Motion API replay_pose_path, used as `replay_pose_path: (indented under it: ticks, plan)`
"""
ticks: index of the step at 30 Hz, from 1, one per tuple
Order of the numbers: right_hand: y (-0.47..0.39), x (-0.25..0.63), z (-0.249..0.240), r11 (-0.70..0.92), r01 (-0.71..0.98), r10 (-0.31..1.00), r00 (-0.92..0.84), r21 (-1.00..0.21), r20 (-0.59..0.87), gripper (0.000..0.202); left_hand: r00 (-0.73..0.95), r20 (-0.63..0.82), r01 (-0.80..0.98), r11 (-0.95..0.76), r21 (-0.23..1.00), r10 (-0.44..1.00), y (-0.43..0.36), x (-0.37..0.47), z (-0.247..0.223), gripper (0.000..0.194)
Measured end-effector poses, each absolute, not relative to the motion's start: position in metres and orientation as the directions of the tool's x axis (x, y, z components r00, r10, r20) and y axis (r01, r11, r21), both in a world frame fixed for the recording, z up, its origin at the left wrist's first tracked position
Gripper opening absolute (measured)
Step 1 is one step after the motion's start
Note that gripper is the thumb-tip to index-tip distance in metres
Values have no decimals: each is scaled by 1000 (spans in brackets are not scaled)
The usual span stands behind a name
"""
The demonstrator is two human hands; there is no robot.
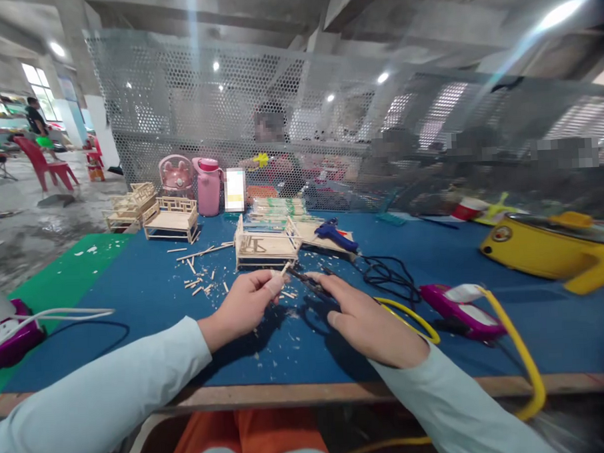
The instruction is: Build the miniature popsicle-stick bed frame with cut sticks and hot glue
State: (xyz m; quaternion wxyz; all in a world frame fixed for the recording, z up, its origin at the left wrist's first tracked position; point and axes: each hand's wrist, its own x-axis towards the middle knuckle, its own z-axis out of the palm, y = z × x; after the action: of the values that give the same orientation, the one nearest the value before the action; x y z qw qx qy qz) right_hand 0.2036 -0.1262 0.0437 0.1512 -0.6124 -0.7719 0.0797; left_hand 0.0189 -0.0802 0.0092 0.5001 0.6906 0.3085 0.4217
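Observation:
Near the middle of the blue table point(152, 353), my left hand point(248, 302) pinches a short wooden stick point(284, 268). My right hand point(371, 317) is closed on a dark cutting tool point(309, 283), whose tip touches or nearly touches the stick's end. Just beyond my hands stands a small bed-shaped frame point(267, 245) made of wooden sticks. Cut stick pieces point(197, 282) and pale crumbs lie scattered to the left of it. A blue glue gun point(336, 236) rests on a pale board to the frame's right.
More stick models point(170, 220) stand at the back left, beside a pink flask point(209, 187) and a lit phone point(234, 189). Bundled sticks point(278, 209) lie behind. A purple power strip point(463, 311), a yellow cable point(518, 357) and a yellow pot point(543, 246) are on the right.

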Motion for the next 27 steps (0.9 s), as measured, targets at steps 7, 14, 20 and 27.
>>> replay_pose_path:
  ticks: [7, 14, 20, 27]
  plan:
    - [-127, 200, 47, 263, 920, 963, -234, -289, 134, 66, 496, 265, -7, -302, 953, 827, -79, 19, 7, 40]
    - [-124, 200, 43, 233, 931, 967, -190, -283, 170, 61, 508, 242, -22, -268, 963, 826, -80, 18, 8, 37]
    - [-122, 203, 43, 275, 912, 954, -220, -303, 202, 52, 598, 45, -226, 114, 968, 800, -78, 18, 11, 27]
    - [-122, 200, 40, 264, 907, 963, -227, -328, 146, 53, 524, 212, 27, -265, 964, 825, -81, 18, 11, 35]
